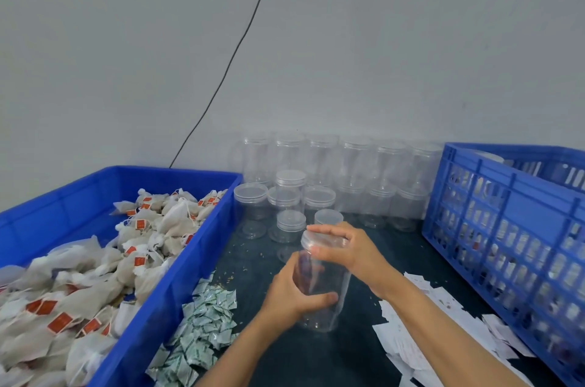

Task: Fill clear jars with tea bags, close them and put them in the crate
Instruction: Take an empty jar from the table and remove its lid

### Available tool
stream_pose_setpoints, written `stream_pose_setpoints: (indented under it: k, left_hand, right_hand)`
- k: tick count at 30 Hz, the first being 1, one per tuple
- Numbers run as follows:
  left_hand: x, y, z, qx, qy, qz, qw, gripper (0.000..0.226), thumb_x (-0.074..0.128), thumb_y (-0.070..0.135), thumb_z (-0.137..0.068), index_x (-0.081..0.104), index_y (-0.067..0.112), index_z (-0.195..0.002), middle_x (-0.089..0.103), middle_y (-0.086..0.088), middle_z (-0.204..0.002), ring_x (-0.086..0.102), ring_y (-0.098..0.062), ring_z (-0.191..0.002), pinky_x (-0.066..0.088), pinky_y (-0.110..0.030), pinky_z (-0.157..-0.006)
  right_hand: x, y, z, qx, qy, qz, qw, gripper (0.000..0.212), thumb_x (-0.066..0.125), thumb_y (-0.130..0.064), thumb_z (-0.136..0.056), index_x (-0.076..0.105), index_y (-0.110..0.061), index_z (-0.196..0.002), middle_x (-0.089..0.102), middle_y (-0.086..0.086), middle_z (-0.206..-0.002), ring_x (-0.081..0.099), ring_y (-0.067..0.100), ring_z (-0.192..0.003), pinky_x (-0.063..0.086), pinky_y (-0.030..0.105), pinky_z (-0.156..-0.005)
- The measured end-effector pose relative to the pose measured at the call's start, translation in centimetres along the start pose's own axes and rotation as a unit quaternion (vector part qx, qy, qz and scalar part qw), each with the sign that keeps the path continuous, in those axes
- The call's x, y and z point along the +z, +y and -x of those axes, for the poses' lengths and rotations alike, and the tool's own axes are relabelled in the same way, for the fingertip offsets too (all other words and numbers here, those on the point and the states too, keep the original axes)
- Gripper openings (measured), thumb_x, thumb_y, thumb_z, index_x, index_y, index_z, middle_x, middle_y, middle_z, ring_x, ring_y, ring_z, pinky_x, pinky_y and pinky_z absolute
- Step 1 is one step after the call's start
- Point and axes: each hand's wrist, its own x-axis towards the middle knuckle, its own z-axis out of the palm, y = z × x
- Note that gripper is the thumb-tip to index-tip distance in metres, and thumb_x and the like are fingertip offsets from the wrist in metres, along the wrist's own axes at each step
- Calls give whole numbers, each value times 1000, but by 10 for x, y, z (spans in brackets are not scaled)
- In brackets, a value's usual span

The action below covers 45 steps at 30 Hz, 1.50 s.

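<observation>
The left hand (292, 293) wraps around the body of a clear jar (319, 291) held upright above the dark counter (345, 355), while the right hand (346, 249) grasps its lid (319, 241) from above. The jar appears empty. Tea bags (95, 276) fill the blue bin (177, 279) at left; the blue crate (506, 228) stands at right.

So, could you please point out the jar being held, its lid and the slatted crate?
jar (323, 298), head view, clear side wall.
lid (319, 241), head view, top near the rim.
slatted crate (506, 193), head view, left side wall.

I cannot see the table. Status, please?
Left hand grips jar body. Right hand on its lid. Jar empty. Nothing in the way.
</observation>
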Motion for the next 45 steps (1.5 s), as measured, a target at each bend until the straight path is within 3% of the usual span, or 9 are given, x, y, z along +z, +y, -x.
stream_pose_setpoints:
  k: [5, 13, 17, 22, 26, 31, 35, 39, 45]
  left_hand:
    - [-8, -16, -24, 8, -118, 27, 993, 75, 85, 23, -65, 50, 15, -130, 65, -8, -122, 63, -25, -114, 53, -35, -94]
    - [8, -41, -31, 97, 71, -169, 978, 89, 86, 54, -47, 27, 53, -114, 52, 35, -114, 57, 11, -105, 47, -7, -82]
    - [9, -51, -36, 129, 64, -196, 970, 88, 86, 59, -49, 28, 54, -115, 54, 30, -117, 54, 15, -108, 48, -7, -84]
    - [-1, -58, -33, 147, 61, -147, 976, 91, 88, 51, -56, 38, 46, -132, 49, 27, -134, 49, 6, -125, 45, -25, -103]
    - [-3, -56, -33, 178, 53, -183, 965, 95, 83, 57, -61, 30, 58, -140, 42, 28, -135, 44, 6, -128, 38, -15, -102]
    - [-2, -57, -31, 195, 63, -210, 956, 95, 82, 58, -61, 29, 59, -140, 43, 27, -128, 45, 5, -124, 35, -8, -98]
    - [-3, -55, -30, 216, 85, -244, 942, 96, 84, 55, -60, 33, 53, -141, 45, 19, -122, 46, 2, -118, 34, -6, -97]
    - [-1, -53, -29, 250, 102, -322, 907, 93, 75, 63, -61, 34, 47, -143, 47, 9, -123, 46, -6, -114, 42, -23, -98]
    - [-8, -53, -30, 242, 101, -359, 896, 93, 73, 70, -60, 33, 47, -142, 50, 8, -126, 48, -9, -116, 38, -28, -99]
  right_hand:
    - [-22, 19, 3, -20, -58, -66, 996, 54, 77, -46, -66, 67, -36, -118, 61, -13, -124, 57, 7, -118, 47, 26, -98]
    - [3, 47, 5, 16, 109, -54, 992, 79, 74, -53, -65, 38, -39, -134, 42, -7, -132, 49, 8, -120, 48, 27, -97]
    - [11, 55, 4, 28, 160, -90, 983, 75, 77, -51, -59, 39, -42, -123, 50, -9, -118, 56, 7, -107, 46, 15, -75]
    - [2, 62, 15, -34, 90, -145, 985, 83, 84, -32, -67, 37, -41, -135, 53, -10, -132, 54, 1, -119, 48, 15, -86]
    - [5, 62, 20, 4, 93, -107, 990, 101, 74, -62, -64, 11, -53, -142, 28, -16, -141, 35, 3, -131, 38, 16, -89]
    - [7, 63, 21, -5, 168, -67, 984, 80, 78, -54, -68, 30, -45, -131, 49, -10, -120, 56, -2, -105, 45, 11, -78]
    - [-3, 65, 29, -17, 92, -97, 991, 89, 69, -57, -62, 23, -48, -139, 44, -17, -134, 49, -6, -118, 46, 17, -88]
    - [10, 69, 24, 31, 129, -90, 987, 83, 63, -71, -71, 20, -48, -139, 39, -6, -136, 45, 10, -127, 41, 28, -101]
    - [-4, 70, 32, 1, 68, -47, 997, 79, 77, -38, -74, 32, -54, -137, 39, -12, -143, 41, 8, -132, 37, 43, -110]
